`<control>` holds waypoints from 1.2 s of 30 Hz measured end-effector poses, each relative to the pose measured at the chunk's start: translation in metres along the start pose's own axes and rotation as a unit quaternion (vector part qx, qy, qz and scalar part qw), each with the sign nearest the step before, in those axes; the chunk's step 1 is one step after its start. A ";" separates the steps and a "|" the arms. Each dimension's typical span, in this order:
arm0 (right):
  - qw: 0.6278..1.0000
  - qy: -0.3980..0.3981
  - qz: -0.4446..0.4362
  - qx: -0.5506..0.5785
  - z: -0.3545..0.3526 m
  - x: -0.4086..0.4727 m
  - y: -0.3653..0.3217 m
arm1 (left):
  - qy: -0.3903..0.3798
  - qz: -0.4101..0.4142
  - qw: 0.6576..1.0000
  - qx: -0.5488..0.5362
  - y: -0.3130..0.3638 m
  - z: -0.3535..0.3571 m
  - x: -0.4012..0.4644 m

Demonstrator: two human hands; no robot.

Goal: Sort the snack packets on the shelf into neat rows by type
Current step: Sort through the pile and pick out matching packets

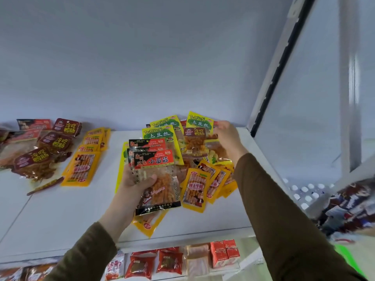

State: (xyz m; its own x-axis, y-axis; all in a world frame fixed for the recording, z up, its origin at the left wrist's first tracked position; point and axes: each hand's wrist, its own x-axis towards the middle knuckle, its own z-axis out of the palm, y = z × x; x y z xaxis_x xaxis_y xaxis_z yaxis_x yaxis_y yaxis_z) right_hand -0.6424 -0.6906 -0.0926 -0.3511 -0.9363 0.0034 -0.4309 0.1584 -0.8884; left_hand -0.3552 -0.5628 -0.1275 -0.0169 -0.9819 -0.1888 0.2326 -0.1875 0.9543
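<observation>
Several flat, glossy red-and-black packets point(154, 159) are gripped in a fanned stack by the left hand point(135, 180), just left of the mixed pile point(200, 151) on the white shelf point(60, 209). The right hand point(227, 136), fingers curled, pinches a packet at the pile's rear right edge.

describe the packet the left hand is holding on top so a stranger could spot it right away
On the white shelf, look at the jumbled heap of packets right of centre, where the left hand grips a small stack. The front packet has a black-and-red header with large characters above a clear window showing orange twisted strips. Its neighbours are yellow or green-topped; this one is black-edged.
</observation>
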 end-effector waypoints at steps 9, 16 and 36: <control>0.987 -0.038 0.120 -0.099 -0.016 0.084 0.009 | 0.001 0.052 0.999 0.013 0.032 0.011 0.019; 0.991 0.018 0.083 0.107 -0.018 0.094 0.008 | -0.006 0.055 0.998 0.007 0.043 0.024 0.038; 0.974 -0.160 -0.021 0.158 0.057 -0.049 -0.105 | 0.048 0.013 0.997 -0.057 0.073 0.036 0.072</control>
State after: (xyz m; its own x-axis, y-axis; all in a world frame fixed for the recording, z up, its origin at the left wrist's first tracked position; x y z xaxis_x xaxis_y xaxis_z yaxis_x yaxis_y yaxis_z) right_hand -0.5327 -0.6795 -0.0250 -0.0403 -0.9977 -0.0546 -0.1445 0.0599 -0.9877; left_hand -0.3743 -0.6482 -0.0630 0.0821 -0.9782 -0.1909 0.3400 -0.1526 0.9280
